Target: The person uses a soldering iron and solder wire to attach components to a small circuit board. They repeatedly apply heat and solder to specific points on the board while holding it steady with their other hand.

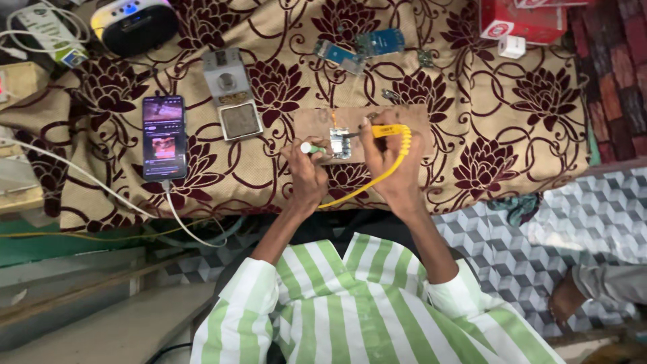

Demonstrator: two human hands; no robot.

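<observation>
Small circuit board (340, 142) lies between left hand (306, 172) and right hand (391, 158).

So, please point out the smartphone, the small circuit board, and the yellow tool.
smartphone (164, 137), head view, middle of its screen
small circuit board (340, 143), head view, its centre
yellow tool (390, 131), head view, its handle
</observation>
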